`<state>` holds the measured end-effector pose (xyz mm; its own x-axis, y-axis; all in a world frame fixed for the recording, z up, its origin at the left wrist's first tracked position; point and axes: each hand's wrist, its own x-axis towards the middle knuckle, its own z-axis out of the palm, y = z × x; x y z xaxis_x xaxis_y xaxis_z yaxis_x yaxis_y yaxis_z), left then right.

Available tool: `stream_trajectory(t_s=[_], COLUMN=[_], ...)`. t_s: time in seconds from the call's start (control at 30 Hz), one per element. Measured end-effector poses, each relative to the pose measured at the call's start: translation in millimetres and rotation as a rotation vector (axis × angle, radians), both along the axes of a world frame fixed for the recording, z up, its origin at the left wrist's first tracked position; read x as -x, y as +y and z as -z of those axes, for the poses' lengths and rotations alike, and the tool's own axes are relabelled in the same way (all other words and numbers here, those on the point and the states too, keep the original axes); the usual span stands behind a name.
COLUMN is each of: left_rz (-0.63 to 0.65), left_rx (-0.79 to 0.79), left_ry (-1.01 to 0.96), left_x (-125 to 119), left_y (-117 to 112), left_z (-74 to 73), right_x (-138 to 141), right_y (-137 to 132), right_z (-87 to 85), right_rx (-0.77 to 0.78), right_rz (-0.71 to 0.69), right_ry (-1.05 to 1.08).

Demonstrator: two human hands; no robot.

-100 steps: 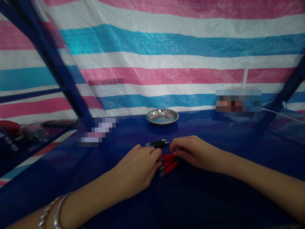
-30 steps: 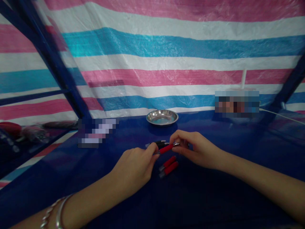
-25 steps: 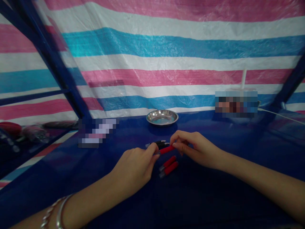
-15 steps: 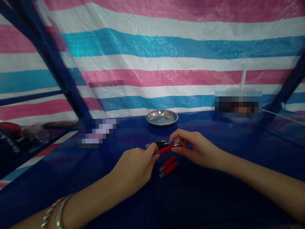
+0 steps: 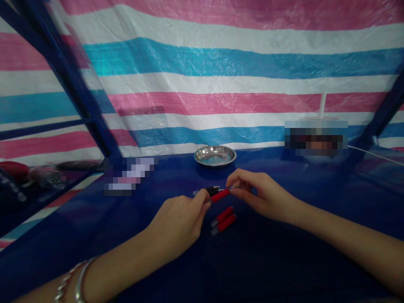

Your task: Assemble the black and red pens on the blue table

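My left hand (image 5: 178, 221) pinches the near end of a red pen (image 5: 220, 195) held just above the blue table. My right hand (image 5: 259, 192) pinches the pen's far tip, where a thin metal part shows between the fingers. Two more red pens (image 5: 223, 219) lie side by side on the table just below. Black pens (image 5: 208, 190) lie behind the held one. Both hands are closed in a pinch.
A round steel dish (image 5: 215, 155) sits at the back of the blue table (image 5: 252, 261). A striped tarp (image 5: 221, 71) walls the back. A blurred patch (image 5: 128, 174) lies to the left, another (image 5: 315, 136) at the right, with a white cable (image 5: 375, 153).
Since 3.3 s ago one red pen has been lifted from the group of three. In the last second my right hand has shifted slightly up and right along the tip.
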<state>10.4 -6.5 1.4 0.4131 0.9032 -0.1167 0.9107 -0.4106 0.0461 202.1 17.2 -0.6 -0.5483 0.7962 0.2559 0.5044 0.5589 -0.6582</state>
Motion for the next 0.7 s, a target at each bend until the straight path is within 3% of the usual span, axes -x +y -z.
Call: stream_trajectory(t_s=[0.3, 0.7], left_rz=[0.036, 0.084], left_rx=[-0.025, -0.040], left_ry=[-0.012, 0.011], left_x=[1.1, 2.3], left_y=[-1.8, -3.0], left_z=[0.6, 1.6], right_x=[-2.1, -4.4], right_y=[4.4, 7.8], right_z=[4.7, 7.3], right_rx=[-0.072, -0.128], right_rz=[0.102, 0.052], right_ry=[-0.133, -0.248])
